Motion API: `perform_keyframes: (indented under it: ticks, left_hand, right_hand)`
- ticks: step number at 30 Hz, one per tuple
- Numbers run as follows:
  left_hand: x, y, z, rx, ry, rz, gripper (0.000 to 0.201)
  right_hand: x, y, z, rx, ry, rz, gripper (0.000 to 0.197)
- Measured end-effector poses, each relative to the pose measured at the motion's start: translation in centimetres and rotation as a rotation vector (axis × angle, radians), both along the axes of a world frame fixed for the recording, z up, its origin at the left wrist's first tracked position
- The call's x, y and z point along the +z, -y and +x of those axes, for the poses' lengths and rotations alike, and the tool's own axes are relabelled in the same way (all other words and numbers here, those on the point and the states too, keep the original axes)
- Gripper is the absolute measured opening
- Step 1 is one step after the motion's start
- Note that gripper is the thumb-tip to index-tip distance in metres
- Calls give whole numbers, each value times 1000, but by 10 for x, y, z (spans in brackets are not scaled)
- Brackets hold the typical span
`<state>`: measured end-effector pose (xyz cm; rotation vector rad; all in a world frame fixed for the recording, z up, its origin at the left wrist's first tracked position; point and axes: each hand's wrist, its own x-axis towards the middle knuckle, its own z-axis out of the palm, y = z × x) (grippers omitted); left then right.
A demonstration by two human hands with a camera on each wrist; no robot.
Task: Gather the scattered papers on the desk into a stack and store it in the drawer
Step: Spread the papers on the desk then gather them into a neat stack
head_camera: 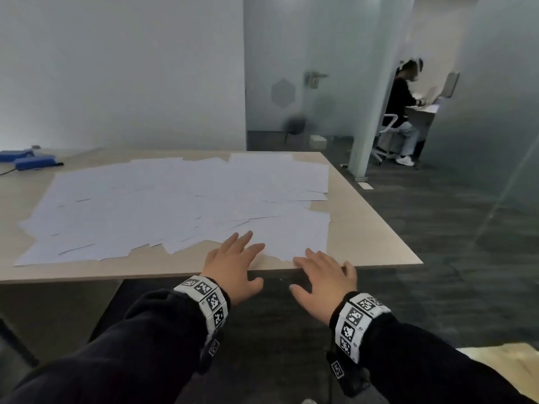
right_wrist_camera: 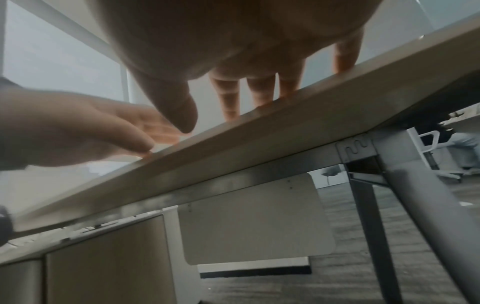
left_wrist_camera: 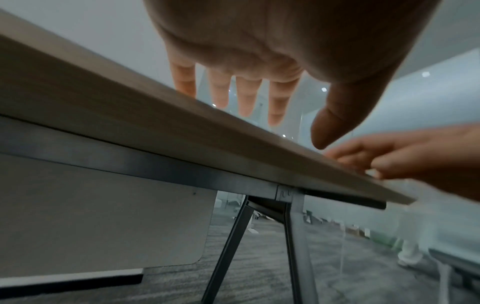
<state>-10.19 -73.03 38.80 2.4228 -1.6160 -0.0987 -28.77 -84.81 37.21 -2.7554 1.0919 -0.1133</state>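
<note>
Several white papers point(head_camera: 175, 205) lie scattered and overlapping across the light wooden desk point(head_camera: 364, 246). My left hand point(head_camera: 233, 263) reaches over the desk's near edge with straight, spread fingers whose tips lie at the nearest sheets. My right hand point(head_camera: 323, 275) sits beside it at the same edge, fingers straight over the corner of a sheet. Neither hand holds anything. From below, the left wrist view shows the left hand point(left_wrist_camera: 249, 96) above the desk edge point(left_wrist_camera: 155, 131). In the right wrist view the right hand point(right_wrist_camera: 254, 90) hangs over the desk edge point(right_wrist_camera: 259, 133), and drawer fronts point(right_wrist_camera: 109, 261) sit under the desk.
Two blue objects point(head_camera: 32, 160) with a cable lie at the desk's far left. Grey metal desk legs point(right_wrist_camera: 420, 205) stand at the right end. Behind a glass partition point(head_camera: 481, 112) at the back right, a person point(head_camera: 402, 112) sits at another desk. Dark carpet point(head_camera: 437, 228) spreads to the right.
</note>
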Motion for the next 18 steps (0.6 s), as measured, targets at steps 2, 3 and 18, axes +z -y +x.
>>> perform_keyframes:
  ticks: [2,3,18]
  left_hand:
    - [-4,12,0,5,55,65,85]
    - [-7,16,0,14,62,77,88]
    - [-15,-6,21,-6,50,-107,60]
  right_hand:
    - [4,-3,2,58,59,0,60]
    - [8,-4,4,98,95,2,57]
    - [-5,42,-7,19,380,19,93]
